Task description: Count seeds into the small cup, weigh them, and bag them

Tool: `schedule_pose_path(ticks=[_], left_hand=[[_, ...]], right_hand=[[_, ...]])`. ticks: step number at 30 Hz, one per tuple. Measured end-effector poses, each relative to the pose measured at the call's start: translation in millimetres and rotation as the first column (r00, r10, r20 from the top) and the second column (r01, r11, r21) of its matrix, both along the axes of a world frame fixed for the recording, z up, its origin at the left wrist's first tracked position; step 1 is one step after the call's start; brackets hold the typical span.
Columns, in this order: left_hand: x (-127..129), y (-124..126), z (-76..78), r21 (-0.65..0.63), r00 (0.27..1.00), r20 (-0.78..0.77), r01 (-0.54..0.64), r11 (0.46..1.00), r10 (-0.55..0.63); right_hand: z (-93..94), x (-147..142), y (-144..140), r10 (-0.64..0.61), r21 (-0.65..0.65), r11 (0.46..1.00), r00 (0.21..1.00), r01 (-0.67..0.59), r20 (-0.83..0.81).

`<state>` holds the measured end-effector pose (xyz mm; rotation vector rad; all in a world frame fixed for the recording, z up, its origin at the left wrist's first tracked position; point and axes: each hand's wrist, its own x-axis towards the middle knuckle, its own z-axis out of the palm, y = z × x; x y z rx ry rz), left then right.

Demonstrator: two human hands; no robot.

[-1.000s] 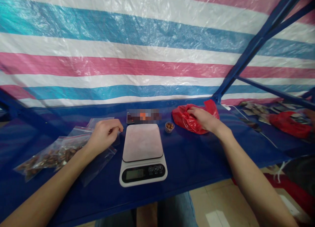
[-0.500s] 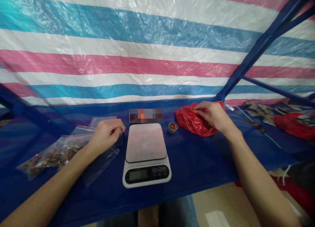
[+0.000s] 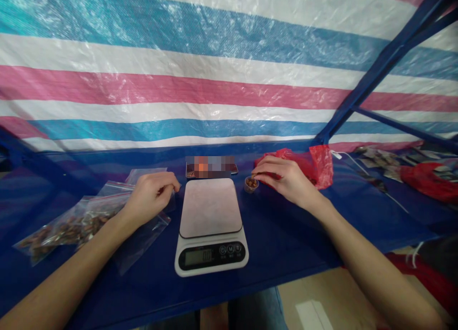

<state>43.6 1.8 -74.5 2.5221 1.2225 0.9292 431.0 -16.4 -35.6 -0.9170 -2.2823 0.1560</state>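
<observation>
My right hand [image 3: 286, 182], fingertips pinched together over the small clear cup of brown nuts [image 3: 251, 183] near the blue tabletop's [image 3: 286, 234] back edge, should release gently, seemingly holding some. My left hand [image 3: 152, 196] pins clear plastic zip bags [image 3: 143, 225], curled closed.

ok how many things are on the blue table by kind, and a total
scale: 1
small cup of nuts: 1
phone: 1
red bags: 2, one behind the right hand, one at far right
clear zip bags: at least 3, one holding brown pieces, others under the left hand; overlap hides the exact count
total: at least 8
</observation>
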Motion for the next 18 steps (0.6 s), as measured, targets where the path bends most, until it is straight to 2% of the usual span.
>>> schedule_pose_path(ticks=[6, 12, 18], left_hand=[[1.7, 0.2, 0.0, 0.018, 1.000, 0.015, 0.006, 1.000, -0.007], [1.9, -1.3, 2.1, -0.004, 1.000, 0.013, -0.002, 1.000, 0.002], [0.4, -0.4, 1.3, -0.010, 1.000, 0.002, 0.004, 1.000, -0.004]], right_hand=[[-3.6, 3.5, 2.5, 0.030, -0.042, 0.999, 0.996, -0.027, 0.083], [-1.2, 1.0, -0.5, 0.066, -0.112, 0.992, 0.994, -0.056, 0.087], [-1.6, -0.8, -1.0, 0.093, -0.126, 0.989, 0.992, -0.082, 0.080]])
